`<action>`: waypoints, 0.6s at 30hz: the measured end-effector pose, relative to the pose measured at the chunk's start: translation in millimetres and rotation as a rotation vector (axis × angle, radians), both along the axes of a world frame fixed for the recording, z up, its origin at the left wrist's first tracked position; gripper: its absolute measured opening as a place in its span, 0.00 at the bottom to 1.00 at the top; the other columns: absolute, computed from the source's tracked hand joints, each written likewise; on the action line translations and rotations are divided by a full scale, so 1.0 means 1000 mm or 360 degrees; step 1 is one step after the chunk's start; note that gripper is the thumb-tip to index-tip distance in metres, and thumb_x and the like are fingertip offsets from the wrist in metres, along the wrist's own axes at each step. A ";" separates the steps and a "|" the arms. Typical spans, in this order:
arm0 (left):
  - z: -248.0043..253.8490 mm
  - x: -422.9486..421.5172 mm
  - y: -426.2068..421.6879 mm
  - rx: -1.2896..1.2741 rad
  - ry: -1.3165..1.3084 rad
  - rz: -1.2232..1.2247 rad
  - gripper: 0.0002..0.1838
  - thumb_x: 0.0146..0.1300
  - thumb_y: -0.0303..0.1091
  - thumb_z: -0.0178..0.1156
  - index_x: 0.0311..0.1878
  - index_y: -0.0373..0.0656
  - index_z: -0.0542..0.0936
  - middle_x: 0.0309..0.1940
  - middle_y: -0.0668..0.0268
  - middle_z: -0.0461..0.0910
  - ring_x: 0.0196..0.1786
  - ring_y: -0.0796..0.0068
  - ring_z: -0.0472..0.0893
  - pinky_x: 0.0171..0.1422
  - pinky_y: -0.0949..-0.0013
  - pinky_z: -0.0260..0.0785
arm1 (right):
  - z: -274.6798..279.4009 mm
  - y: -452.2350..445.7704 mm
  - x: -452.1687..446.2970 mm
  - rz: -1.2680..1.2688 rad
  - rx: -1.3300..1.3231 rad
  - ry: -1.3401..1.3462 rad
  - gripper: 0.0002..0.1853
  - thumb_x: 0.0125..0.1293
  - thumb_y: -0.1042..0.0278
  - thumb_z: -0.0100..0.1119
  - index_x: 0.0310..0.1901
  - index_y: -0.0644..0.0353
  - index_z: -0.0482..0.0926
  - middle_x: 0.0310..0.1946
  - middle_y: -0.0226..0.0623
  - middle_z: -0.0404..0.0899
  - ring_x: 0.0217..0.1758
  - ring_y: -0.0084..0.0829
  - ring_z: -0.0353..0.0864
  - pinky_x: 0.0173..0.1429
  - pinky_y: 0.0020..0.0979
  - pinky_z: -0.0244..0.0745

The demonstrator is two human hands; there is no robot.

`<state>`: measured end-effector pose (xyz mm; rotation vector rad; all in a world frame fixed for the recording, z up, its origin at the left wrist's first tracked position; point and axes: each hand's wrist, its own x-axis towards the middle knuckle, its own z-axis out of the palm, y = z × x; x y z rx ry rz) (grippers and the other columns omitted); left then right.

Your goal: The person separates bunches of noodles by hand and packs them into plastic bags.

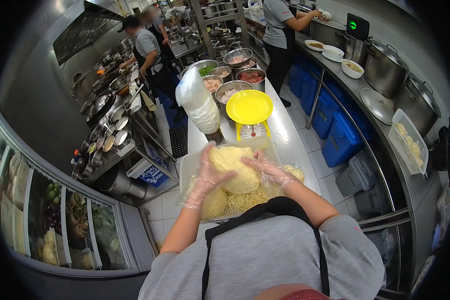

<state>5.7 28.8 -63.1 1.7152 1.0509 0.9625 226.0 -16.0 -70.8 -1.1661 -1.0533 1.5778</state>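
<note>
A large pale-yellow bundle of noodles (234,169) is held between my two hands above a translucent plastic bin. My left hand (210,174), in a clear plastic glove, presses its left side with the thumb spread out. On the opposite side my right hand (269,170), gloved too, has its fingers against the bundle. More loose noodles (245,201) lie in the bin (189,162) below. Just beyond it stands a kitchen scale (253,131) with a yellow pan (249,106). A bagged portion of noodles (293,173) sits by my right wrist.
A stack of plastic bags (197,100) stands left of the scale. Steel bowls of meat (251,76) and greens (205,70) fill the far table. Co-workers (147,47) stand by the stoves, another (280,30) at the right counter. A glass-fronted fridge (75,220) is at left.
</note>
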 end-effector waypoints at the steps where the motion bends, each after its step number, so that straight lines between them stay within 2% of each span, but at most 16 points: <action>1: -0.011 0.006 -0.004 -0.0030 -0.0084 -0.0158 0.61 0.37 0.33 0.81 0.72 0.44 0.50 0.66 0.52 0.58 0.67 0.60 0.64 0.71 0.59 0.62 | -0.020 0.007 0.006 0.0001 0.0014 -0.0227 0.53 0.56 0.37 0.64 0.68 0.67 0.49 0.66 0.55 0.57 0.68 0.47 0.63 0.72 0.43 0.58; 2: -0.009 0.014 -0.012 -0.0026 -0.0083 -0.0169 0.61 0.37 0.33 0.81 0.72 0.44 0.50 0.66 0.52 0.58 0.67 0.60 0.64 0.71 0.59 0.62 | -0.031 0.012 0.010 -0.0001 0.0032 -0.0454 0.55 0.54 0.38 0.67 0.70 0.68 0.46 0.67 0.58 0.56 0.70 0.48 0.62 0.73 0.40 0.55; 3: 0.000 0.022 -0.023 -0.0017 -0.0092 -0.0257 0.63 0.37 0.31 0.80 0.73 0.46 0.47 0.67 0.53 0.56 0.68 0.61 0.62 0.71 0.58 0.61 | -0.025 0.009 0.014 -0.0011 0.0033 -0.0452 0.55 0.54 0.38 0.67 0.70 0.68 0.46 0.67 0.58 0.56 0.70 0.48 0.62 0.73 0.40 0.55; 5: 0.003 0.029 -0.028 -0.0015 -0.0101 -0.0349 0.65 0.37 0.30 0.80 0.74 0.47 0.43 0.69 0.53 0.55 0.70 0.61 0.61 0.72 0.57 0.60 | 0.002 -0.003 0.020 0.0116 0.0004 -0.0404 0.60 0.50 0.41 0.71 0.72 0.65 0.42 0.70 0.61 0.50 0.74 0.49 0.54 0.76 0.40 0.50; 6: 0.002 0.031 -0.028 -0.0091 -0.0237 -0.0416 0.66 0.38 0.30 0.80 0.75 0.48 0.41 0.70 0.53 0.54 0.70 0.61 0.61 0.73 0.58 0.59 | 0.007 -0.002 0.022 0.0116 0.0001 -0.0405 0.60 0.50 0.41 0.71 0.72 0.65 0.42 0.70 0.61 0.50 0.74 0.49 0.54 0.76 0.40 0.50; 8: 0.004 0.031 -0.021 -0.0164 -0.0369 -0.0496 0.67 0.39 0.30 0.80 0.75 0.49 0.39 0.71 0.54 0.53 0.70 0.61 0.61 0.73 0.58 0.58 | 0.015 0.002 0.027 0.0545 0.0274 -0.0860 0.64 0.45 0.41 0.74 0.74 0.59 0.39 0.73 0.60 0.43 0.77 0.49 0.44 0.77 0.42 0.47; 10: 0.014 0.019 -0.007 -0.0489 -0.0188 -0.0648 0.68 0.38 0.32 0.80 0.76 0.51 0.39 0.71 0.54 0.51 0.72 0.58 0.57 0.75 0.57 0.54 | 0.009 0.003 0.030 0.0601 0.0405 -0.0956 0.64 0.42 0.42 0.75 0.74 0.57 0.42 0.74 0.57 0.41 0.78 0.49 0.42 0.77 0.42 0.47; 11: 0.009 0.013 0.003 -0.0492 -0.0187 -0.0656 0.68 0.38 0.32 0.80 0.76 0.51 0.39 0.71 0.54 0.51 0.72 0.58 0.57 0.75 0.57 0.54 | 0.006 0.003 0.032 0.0672 0.0538 -0.1053 0.65 0.39 0.43 0.77 0.74 0.54 0.45 0.74 0.55 0.39 0.78 0.49 0.40 0.77 0.42 0.46; 12: -0.004 0.007 0.018 -0.0460 0.0077 -0.0775 0.68 0.38 0.33 0.81 0.76 0.51 0.40 0.72 0.55 0.51 0.73 0.58 0.55 0.76 0.57 0.51 | 0.013 0.000 0.029 0.0670 0.0537 -0.1053 0.65 0.39 0.43 0.77 0.74 0.54 0.45 0.74 0.55 0.39 0.78 0.49 0.40 0.77 0.42 0.46; 14: -0.009 0.008 0.028 -0.0426 0.0337 -0.0887 0.68 0.37 0.34 0.81 0.76 0.52 0.41 0.72 0.55 0.51 0.74 0.58 0.53 0.78 0.56 0.48 | 0.035 -0.005 0.016 0.0624 0.0604 -0.1375 0.67 0.32 0.48 0.81 0.73 0.55 0.46 0.73 0.52 0.43 0.77 0.50 0.43 0.78 0.43 0.44; 15: -0.005 0.012 0.029 -0.0241 0.0448 -0.0958 0.69 0.35 0.36 0.82 0.76 0.51 0.42 0.72 0.56 0.52 0.74 0.59 0.53 0.78 0.57 0.47 | 0.031 0.000 0.012 0.0625 0.0603 -0.1377 0.67 0.32 0.48 0.81 0.73 0.55 0.46 0.73 0.52 0.43 0.77 0.50 0.43 0.78 0.43 0.44; 16: 0.001 0.016 0.029 -0.0057 0.0560 -0.1026 0.69 0.33 0.38 0.83 0.76 0.51 0.44 0.72 0.56 0.52 0.74 0.60 0.52 0.78 0.57 0.47 | 0.022 0.008 0.009 0.0614 0.0887 -0.1217 0.65 0.30 0.50 0.82 0.71 0.55 0.50 0.69 0.51 0.49 0.74 0.51 0.50 0.76 0.44 0.49; 17: 0.006 0.020 0.028 -0.0063 0.0559 -0.1028 0.69 0.33 0.38 0.83 0.76 0.51 0.44 0.72 0.56 0.52 0.74 0.60 0.52 0.78 0.57 0.47 | 0.013 0.014 0.007 0.0600 0.1162 -0.1047 0.64 0.27 0.52 0.83 0.68 0.55 0.54 0.65 0.50 0.55 0.70 0.52 0.56 0.73 0.45 0.55; 18: 0.012 0.025 0.024 -0.0216 0.0374 -0.1085 0.70 0.32 0.40 0.83 0.76 0.50 0.45 0.71 0.57 0.54 0.74 0.62 0.53 0.78 0.57 0.47 | 0.008 0.016 0.006 0.0602 0.1155 -0.1045 0.64 0.27 0.52 0.83 0.68 0.55 0.54 0.65 0.50 0.55 0.70 0.52 0.56 0.73 0.45 0.55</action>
